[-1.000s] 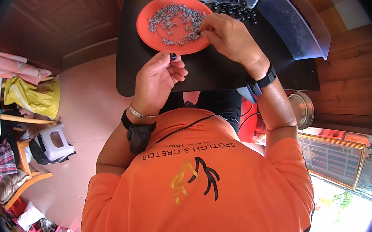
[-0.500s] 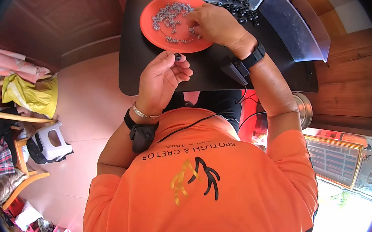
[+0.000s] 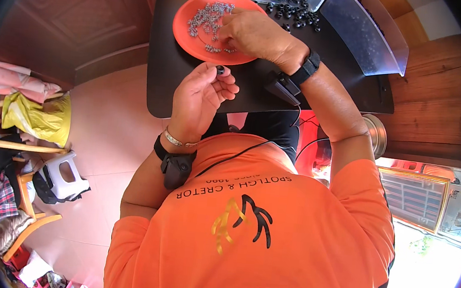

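Note:
Between the thumb and forefinger of my left hand point(image 3: 196, 99) is a small black round piece point(image 3: 220, 70), its open end facing up. That hand hovers just off the near rim of a red-orange plate point(image 3: 183, 38), palm up, with the other fingers curled loosely. Many small silvery metal pieces point(image 3: 206, 18) lie scattered on the plate. Over the plate's right side, my right hand point(image 3: 259, 34) reaches down with its fingers bent together toward these pieces. Its fingertips are mostly hidden, so whatever they pinch cannot be made out.
Loose black pieces point(image 3: 287, 10) are heaped behind the plate, partly in a clear tray. A translucent plastic bin point(image 3: 362, 40) stands at the right of the dark table point(image 3: 324, 89). A white stool point(image 3: 64, 175) and a wooden chair point(image 3: 34, 222) are on the floor at left.
My right hand has shifted left and slightly nearer over the plate, toward the middle of the metal pieces. My left hand stays in place with the black piece.

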Available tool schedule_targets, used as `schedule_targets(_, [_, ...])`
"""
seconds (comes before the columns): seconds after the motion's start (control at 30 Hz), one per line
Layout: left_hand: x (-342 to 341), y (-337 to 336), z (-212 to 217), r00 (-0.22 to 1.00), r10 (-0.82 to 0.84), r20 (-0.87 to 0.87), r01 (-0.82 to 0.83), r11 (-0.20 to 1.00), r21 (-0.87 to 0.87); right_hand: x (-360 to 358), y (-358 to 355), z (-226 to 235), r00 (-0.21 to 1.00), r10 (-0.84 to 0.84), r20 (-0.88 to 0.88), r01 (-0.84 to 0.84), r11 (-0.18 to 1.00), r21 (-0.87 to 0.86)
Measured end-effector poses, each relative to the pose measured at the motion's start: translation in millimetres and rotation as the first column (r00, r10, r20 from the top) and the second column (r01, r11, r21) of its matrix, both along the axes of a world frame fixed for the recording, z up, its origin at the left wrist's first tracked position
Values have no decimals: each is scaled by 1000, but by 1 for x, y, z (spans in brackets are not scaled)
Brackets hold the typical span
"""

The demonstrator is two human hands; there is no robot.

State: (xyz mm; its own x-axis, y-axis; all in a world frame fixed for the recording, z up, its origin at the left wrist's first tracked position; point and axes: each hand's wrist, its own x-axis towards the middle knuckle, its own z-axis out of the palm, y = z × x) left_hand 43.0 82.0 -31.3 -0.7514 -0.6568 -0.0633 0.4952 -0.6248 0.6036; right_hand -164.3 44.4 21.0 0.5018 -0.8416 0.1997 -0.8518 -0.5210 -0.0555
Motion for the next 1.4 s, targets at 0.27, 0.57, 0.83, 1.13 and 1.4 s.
schedule_targets(0.27, [0,-1,-1,1000,2,-13,-2,1000,4,5,21,11,954,-76,290,70,997,28])
schedule_targets(0.57, [-6,5,6,998,-44,-39,44,999,14,32,79,13,574,-81,815,-74,986,150])
schedule_targets(0.83, [-10,12,4,1000,-16,-17,16,1000,-9,34,93,-9,621,-7,783,56,998,-35])
schedule_targets(1.13, [-11,16,11,996,-69,63,74,994,-83,37,112,-19,555,23,832,109,989,-101])
schedule_targets(1.4, [-10,13,6,994,-91,58,94,994,-48,40,117,-15,161,-314,936,-23,947,322])
